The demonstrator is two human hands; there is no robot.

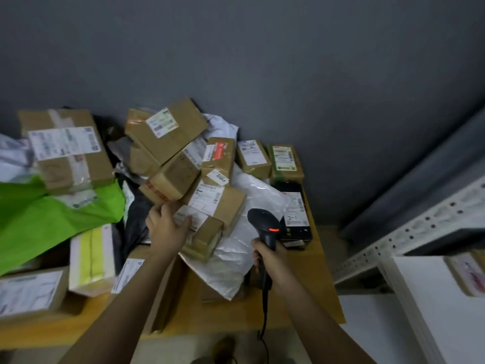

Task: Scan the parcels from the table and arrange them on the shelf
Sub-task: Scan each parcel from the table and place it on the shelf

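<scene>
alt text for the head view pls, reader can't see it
The left hand rests on a small labelled box in a heap of parcels on a wooden table, while the right hand grips a black scanner. A metal shelf stands at right.

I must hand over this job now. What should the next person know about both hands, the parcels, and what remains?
Left hand: rests on a small brown cardboard parcel with a white label, lying on a white plastic mailer bag.
Right hand: grips the black handheld barcode scanner, its red light on.
Most parcels are piled on the wooden table.
The grey metal shelf stands to the right.
Left: scan this parcel, shelve it, then the pile.
</scene>
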